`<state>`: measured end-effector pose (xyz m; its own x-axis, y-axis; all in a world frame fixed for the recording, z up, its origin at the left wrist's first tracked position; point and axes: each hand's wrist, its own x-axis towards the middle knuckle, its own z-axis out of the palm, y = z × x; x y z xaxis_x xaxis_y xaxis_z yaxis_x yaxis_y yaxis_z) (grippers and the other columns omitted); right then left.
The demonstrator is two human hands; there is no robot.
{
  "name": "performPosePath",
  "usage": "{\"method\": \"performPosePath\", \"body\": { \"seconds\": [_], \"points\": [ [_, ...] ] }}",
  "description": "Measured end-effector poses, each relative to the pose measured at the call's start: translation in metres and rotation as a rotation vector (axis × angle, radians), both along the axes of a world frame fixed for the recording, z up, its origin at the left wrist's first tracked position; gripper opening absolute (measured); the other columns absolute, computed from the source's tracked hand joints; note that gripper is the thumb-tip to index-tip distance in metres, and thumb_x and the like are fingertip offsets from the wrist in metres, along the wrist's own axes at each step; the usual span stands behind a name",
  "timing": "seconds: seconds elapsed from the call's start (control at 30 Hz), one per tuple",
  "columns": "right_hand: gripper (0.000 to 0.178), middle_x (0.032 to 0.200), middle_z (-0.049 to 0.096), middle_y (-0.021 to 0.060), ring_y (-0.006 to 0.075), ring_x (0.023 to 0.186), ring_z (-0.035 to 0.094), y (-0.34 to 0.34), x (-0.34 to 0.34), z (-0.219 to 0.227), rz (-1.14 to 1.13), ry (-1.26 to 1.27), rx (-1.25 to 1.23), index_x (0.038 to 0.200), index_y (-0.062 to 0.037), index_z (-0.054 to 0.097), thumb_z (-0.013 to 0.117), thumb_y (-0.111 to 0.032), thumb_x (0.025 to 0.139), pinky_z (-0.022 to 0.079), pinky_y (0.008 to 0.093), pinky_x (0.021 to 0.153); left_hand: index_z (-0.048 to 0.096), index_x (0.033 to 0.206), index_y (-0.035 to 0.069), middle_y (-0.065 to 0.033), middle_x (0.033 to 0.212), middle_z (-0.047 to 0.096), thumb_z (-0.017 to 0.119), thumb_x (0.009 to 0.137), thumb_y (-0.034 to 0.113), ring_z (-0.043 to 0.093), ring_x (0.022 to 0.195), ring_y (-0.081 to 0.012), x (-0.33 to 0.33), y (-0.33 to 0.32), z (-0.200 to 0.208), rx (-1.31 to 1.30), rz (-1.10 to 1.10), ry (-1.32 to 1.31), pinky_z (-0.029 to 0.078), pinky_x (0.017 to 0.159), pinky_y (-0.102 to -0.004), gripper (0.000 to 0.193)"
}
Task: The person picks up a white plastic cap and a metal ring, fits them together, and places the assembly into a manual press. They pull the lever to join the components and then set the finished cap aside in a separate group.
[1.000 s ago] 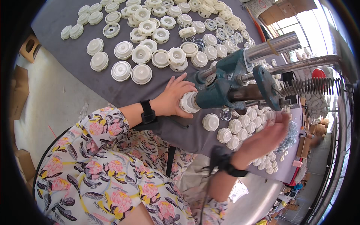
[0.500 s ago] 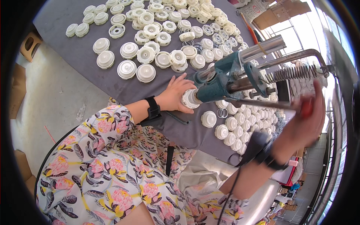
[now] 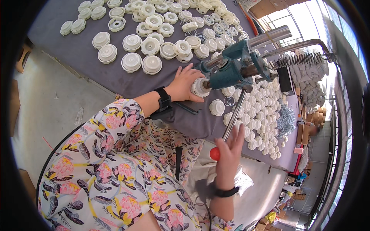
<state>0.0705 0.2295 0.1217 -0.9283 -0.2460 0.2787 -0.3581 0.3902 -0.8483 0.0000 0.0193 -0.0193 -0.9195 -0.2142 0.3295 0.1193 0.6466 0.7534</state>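
right hand [image 3: 229, 158], blurred, fingers spread, is just beside the red knob [image 3: 214, 154] of the lever [image 3: 236, 114]; contact is unclear. beyond, a round, white, stepped cap [image 3: 199, 88] sits at the tip of the teal press [image 3: 228, 74], its side gripped by the half-curled left hand [image 3: 184, 85]. farther off, white parts [image 3: 132, 62] crowd the grey bench [image 3: 83, 43].

White part [image 3: 199, 88] at press [image 3: 228, 74]; red-knobbed lever [image 3: 234, 115] aslant

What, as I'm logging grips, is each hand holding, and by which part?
The left hand holds a white round part by its side; the right hand is at the red knob, its grip unclear.
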Motion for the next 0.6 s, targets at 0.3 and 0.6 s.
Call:
{"method": "performPosePath", "body": {
  "seconds": [0.3, 0.6],
  "points": [
    [0.014, 0.058, 0.055, 0.0086, 0.0147, 0.046, 0.053, 0.004, -0.021, -0.044, 0.137, -0.609, -0.124, 0.099, 0.0015, 0.047, 0.046, -0.004, 0.086, 0.043, 0.0250, 0.044, 0.048, 0.118, 0.014, -0.0111, 0.128, 0.042, 0.077, 0.052, 0.055, 0.020, 0.132, -0.0368, 0.006, 0.007, 0.008, -0.006, 0.000, 0.001, 0.010, 0.103, -0.0626, 0.083],
    [0.014, 0.057, 0.055, 0.0077, 0.0142, 0.044, 0.052, 0.001, -0.028, -0.043, 0.131, -0.659, -0.182, 0.099, 0.0008, 0.048, 0.047, -0.004, 0.086, 0.043, 0.0251, 0.044, 0.049, 0.116, 0.015, -0.0067, 0.125, 0.046, 0.079, 0.054, 0.048, 0.022, 0.132, -0.0353, -0.001, 0.010, 0.002, 0.043, 0.038, 0.066, 0.009, 0.104, -0.0600, 0.076]
  ]
}}
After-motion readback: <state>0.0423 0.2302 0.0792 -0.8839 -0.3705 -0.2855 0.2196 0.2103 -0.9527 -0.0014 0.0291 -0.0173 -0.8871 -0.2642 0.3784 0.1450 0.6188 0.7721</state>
